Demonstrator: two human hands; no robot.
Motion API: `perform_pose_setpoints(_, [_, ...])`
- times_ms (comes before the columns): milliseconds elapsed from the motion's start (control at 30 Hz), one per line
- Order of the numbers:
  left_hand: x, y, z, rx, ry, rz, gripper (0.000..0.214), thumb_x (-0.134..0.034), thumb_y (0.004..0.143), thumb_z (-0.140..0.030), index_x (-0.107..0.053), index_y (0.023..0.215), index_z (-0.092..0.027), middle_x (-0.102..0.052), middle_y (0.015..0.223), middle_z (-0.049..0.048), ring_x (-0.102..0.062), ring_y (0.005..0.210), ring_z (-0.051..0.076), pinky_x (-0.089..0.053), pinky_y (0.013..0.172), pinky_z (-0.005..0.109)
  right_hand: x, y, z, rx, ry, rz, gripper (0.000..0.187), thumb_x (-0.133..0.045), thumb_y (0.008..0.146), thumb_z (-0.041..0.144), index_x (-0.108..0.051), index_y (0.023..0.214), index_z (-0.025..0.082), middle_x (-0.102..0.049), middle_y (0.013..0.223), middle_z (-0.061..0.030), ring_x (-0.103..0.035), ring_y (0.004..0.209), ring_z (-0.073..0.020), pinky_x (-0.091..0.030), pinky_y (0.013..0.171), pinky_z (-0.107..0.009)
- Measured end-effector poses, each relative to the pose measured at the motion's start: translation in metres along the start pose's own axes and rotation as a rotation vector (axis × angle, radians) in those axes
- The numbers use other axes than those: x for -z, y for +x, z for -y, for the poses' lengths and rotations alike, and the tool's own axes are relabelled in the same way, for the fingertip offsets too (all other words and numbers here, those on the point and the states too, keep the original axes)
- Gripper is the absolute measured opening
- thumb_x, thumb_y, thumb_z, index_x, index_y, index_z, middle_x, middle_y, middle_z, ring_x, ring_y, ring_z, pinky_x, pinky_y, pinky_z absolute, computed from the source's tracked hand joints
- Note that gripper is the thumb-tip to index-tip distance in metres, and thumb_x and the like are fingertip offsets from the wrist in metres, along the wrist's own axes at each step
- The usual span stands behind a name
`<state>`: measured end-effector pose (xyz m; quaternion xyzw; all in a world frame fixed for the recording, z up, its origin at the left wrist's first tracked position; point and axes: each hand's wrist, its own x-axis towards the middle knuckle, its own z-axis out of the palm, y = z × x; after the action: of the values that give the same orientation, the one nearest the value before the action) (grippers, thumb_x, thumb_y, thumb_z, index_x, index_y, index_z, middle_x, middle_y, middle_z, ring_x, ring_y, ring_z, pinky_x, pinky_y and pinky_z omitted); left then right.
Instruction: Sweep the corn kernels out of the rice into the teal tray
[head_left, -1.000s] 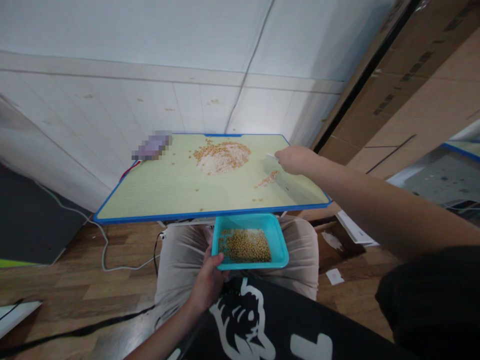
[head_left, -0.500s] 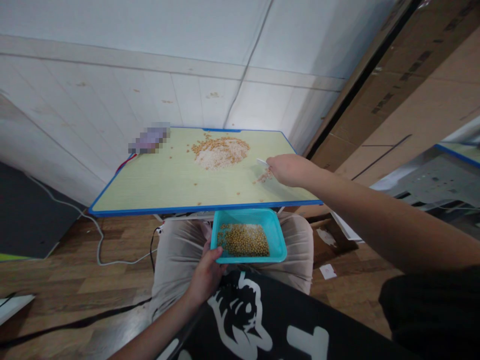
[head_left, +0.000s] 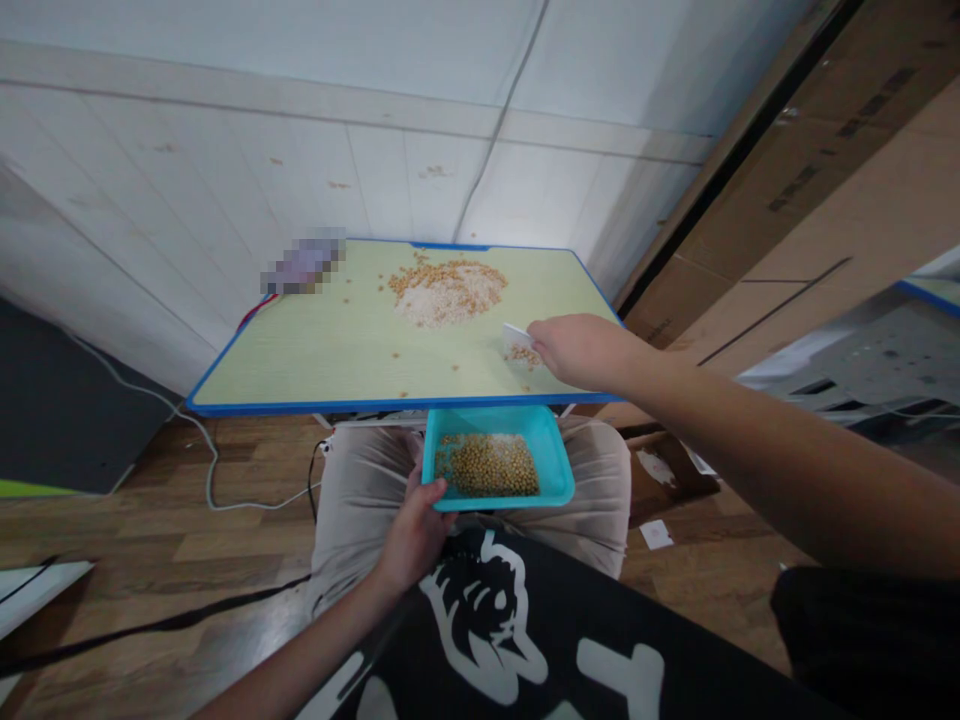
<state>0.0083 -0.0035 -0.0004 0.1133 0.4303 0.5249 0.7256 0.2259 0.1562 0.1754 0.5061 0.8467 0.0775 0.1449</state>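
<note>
My right hand is closed on a flat white card, held low over the right part of the table. A small cluster of yellowish beans and pale grains lies against the card. My left hand grips the near left corner of a turquoise plastic tray, thumb on the rim. The tray rests at my lap, just under the table's front edge, and holds a layer of soybeans with some pale grains. A larger mixed pile of beans and white grains sits toward the table's back.
A blurred-out object with a red cord lies at the table's back left corner. Stray beans dot the tabletop. A pale wall stands behind, with large cardboard along the right. White cable runs over the wooden floor.
My right hand has drawn the card and the small cluster slightly left and toward the table's front edge. The left hand still holds the tray. The camera view has shifted a little.
</note>
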Motion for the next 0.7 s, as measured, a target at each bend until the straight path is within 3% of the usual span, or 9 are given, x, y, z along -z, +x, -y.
perform_pose_setpoints(233, [-0.004,-0.002,0.001,-0.019,-0.025,-0.044,0.077,-0.087,0.063,-0.035,-0.068,0.137,-0.03,-0.08,0.126,0.0066,-0.074,0.117,0.032,-0.061,0.093,0.042,0.003,-0.001,0.007,-0.012,0.02,-0.002,0.037,-0.043,0.107,0.023,-0.075,0.122,0.011,-0.081,0.113,-0.0223,-0.077,0.101,-0.0306,-0.049,0.076,-0.035])
perform_pose_setpoints(367, [-0.004,-0.002,0.001,-0.015,-0.008,-0.027,0.078,-0.088,0.064,-0.036,-0.067,0.139,-0.031,-0.081,0.124,0.0048,-0.074,0.116,0.031,-0.061,0.093,0.041,0.008,0.002,0.001,-0.088,0.058,-0.035,0.037,-0.045,0.107,0.026,-0.075,0.123,0.012,-0.081,0.111,-0.0221,-0.076,0.099,-0.0305,-0.05,0.079,-0.036])
perform_pose_setpoints(533, [0.0,-0.002,-0.002,0.003,-0.002,-0.002,0.075,-0.089,0.065,-0.035,-0.068,0.137,-0.031,-0.082,0.122,0.0045,-0.076,0.112,0.029,-0.061,0.096,0.042,0.008,0.009,-0.041,-0.292,0.074,-0.111,0.044,-0.04,0.108,0.028,-0.073,0.131,0.01,-0.079,0.117,-0.0241,-0.073,0.103,-0.0342,-0.051,0.084,-0.042])
perform_pose_setpoints(700, [0.001,-0.001,-0.002,0.008,-0.006,0.005,0.075,-0.09,0.065,-0.034,-0.067,0.137,-0.03,-0.082,0.121,0.0057,-0.073,0.124,0.034,-0.061,0.098,0.044,-0.01,0.01,-0.1,-0.421,0.049,-0.096,0.047,-0.039,0.106,0.028,-0.074,0.134,0.014,-0.078,0.124,-0.0226,-0.071,0.11,-0.0358,-0.054,0.087,-0.043])
